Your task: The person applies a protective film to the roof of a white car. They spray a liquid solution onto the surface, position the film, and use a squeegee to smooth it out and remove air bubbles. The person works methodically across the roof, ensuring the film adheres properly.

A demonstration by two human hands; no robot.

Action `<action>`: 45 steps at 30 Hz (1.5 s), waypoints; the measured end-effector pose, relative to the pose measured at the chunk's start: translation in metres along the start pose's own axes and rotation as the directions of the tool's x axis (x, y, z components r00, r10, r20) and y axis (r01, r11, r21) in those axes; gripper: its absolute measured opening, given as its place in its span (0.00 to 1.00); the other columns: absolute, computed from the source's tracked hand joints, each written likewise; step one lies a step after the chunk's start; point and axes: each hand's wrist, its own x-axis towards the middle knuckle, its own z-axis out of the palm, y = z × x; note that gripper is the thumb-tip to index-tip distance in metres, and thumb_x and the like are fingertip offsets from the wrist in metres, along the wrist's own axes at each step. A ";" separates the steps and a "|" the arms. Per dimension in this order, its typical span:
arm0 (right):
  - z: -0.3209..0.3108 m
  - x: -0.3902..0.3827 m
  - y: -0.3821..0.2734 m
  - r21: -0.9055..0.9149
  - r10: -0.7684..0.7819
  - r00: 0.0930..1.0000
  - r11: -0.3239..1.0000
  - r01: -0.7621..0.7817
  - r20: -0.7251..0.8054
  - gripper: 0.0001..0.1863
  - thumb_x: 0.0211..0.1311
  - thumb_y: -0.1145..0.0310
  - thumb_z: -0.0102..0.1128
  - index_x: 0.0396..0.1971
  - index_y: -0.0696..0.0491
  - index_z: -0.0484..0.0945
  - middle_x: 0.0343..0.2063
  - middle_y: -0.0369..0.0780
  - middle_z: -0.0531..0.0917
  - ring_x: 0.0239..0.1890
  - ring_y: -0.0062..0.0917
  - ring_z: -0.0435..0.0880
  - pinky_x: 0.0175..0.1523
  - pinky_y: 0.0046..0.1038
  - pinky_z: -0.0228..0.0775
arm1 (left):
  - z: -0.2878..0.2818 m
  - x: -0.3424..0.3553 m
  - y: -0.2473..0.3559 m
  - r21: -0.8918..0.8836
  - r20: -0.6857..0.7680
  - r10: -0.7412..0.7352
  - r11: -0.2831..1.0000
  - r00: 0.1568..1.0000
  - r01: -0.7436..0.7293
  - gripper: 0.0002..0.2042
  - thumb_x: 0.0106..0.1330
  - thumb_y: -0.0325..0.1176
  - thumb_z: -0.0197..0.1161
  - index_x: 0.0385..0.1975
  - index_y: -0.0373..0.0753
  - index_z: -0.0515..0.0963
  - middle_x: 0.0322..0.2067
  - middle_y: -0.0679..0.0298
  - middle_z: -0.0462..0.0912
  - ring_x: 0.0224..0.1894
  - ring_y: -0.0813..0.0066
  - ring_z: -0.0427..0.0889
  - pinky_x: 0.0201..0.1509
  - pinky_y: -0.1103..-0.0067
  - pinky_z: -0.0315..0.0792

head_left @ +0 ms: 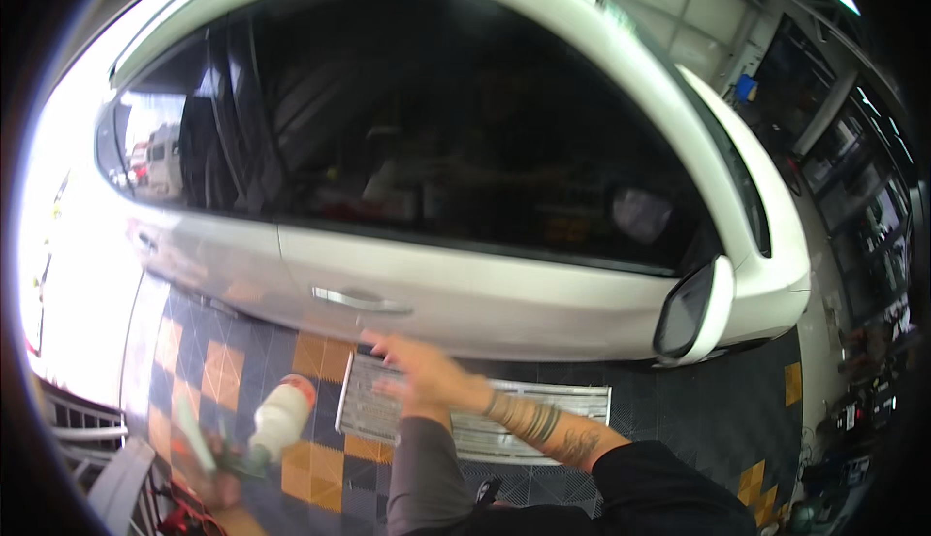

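My tattooed right forearm reaches in from the lower right, and my right hand (441,373) is over a light floor grate. It is blurred, with fingers apart and stretched to the left. My left forearm appears to be in a grey sleeve (427,468); my left hand (419,408) overlaps the right one at the wrist, and its fingers are mostly hidden. Both hands are just short of a white car door (465,293), below its handle (361,300). At lower left, what seems another person's blurred hand (221,487) holds a white spray bottle (279,418) and a pale flat piece (196,434).
The car's dark side window (465,129) spans the upper middle, and its mirror (693,311) juts out at right. Under my hands lies a slatted grate (529,429) set in the checkered tile floor (223,376). A metal rack (121,483) stands at lower left.
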 end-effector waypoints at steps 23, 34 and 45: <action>-0.385 0.276 -0.066 0.453 0.373 0.919 0.847 -0.280 -0.129 0.42 0.39 0.87 0.49 0.63 0.50 0.61 0.51 0.44 0.77 0.56 0.26 0.77 0.43 0.20 0.72 | 0.334 0.360 -0.011 -0.295 0.153 -0.457 0.825 0.876 0.482 0.13 0.71 0.45 0.50 0.45 0.42 0.69 0.56 0.55 0.69 0.61 0.45 0.68 0.55 0.37 0.66; -0.438 0.553 -0.015 0.207 0.686 0.665 0.634 -0.745 0.296 0.38 0.37 0.82 0.47 0.57 0.42 0.70 0.29 0.43 0.78 0.29 0.30 0.82 0.30 0.36 0.80 | 0.174 0.409 0.009 -0.055 -0.050 -0.446 0.895 0.893 0.444 0.21 0.73 0.46 0.48 0.55 0.36 0.66 0.43 0.58 0.76 0.42 0.64 0.81 0.46 0.64 0.80; -0.341 0.653 0.081 0.282 0.736 0.670 0.625 -0.727 0.096 0.44 0.34 0.77 0.43 0.63 0.43 0.65 0.27 0.44 0.80 0.30 0.32 0.84 0.24 0.34 0.78 | 0.036 0.473 -0.012 0.452 -0.054 -0.472 0.775 0.880 0.443 0.16 0.74 0.45 0.49 0.28 0.40 0.69 0.25 0.75 0.67 0.30 0.87 0.65 0.36 0.84 0.64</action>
